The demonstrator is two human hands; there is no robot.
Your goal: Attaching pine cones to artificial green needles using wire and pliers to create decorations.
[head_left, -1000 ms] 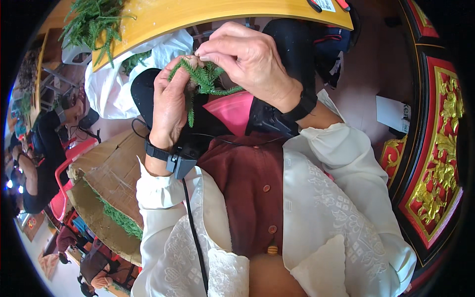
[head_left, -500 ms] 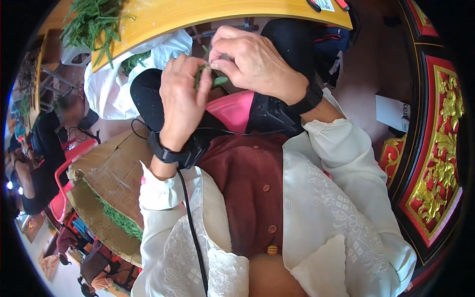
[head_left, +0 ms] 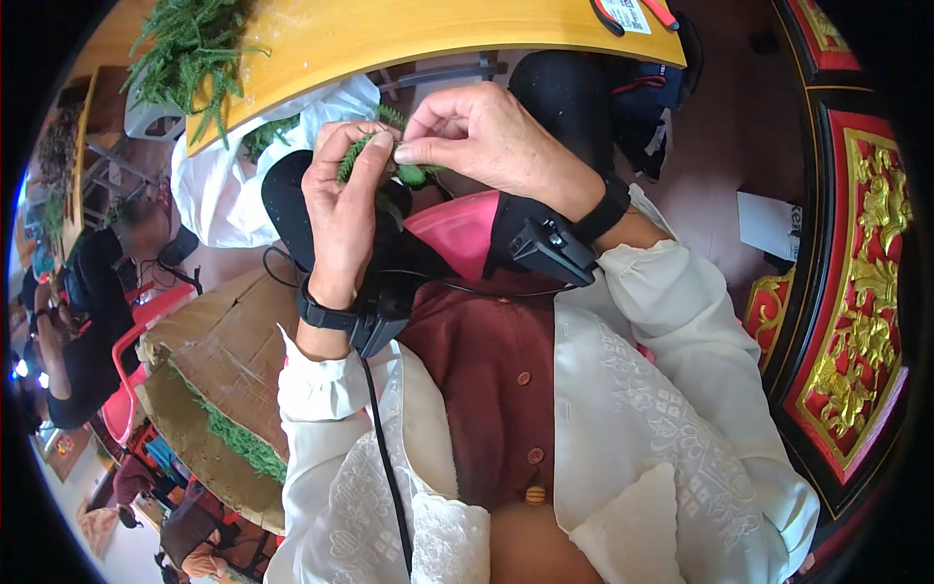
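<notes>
Green needle-leaved sprigs (head_left: 415, 175), like artificial pine, are held above my lap just short of the table's near edge. My left hand (head_left: 341, 180) is closed around one sprig, thumb on top, with green needles poking out between its fingers. Close beside it, my right hand (head_left: 491, 136) pinches thumb against forefinger at the sprig. What exactly lies in that pinch is too small to make out. The two hands' fingertips nearly meet.
A yellow table (head_left: 389, 29) carries a heap of green sprigs (head_left: 190, 58) and red-handled pliers (head_left: 608, 18). Below it sits a white plastic bag (head_left: 219, 195). An open cardboard box (head_left: 219, 336) with greenery stands at my left. A carved red-gold panel (head_left: 856, 292) rises at right; people work far left.
Both hands have shifted slightly and my right wrist has turned. My left thumb now presses over the sprig, and more greenery shows between the hands.
</notes>
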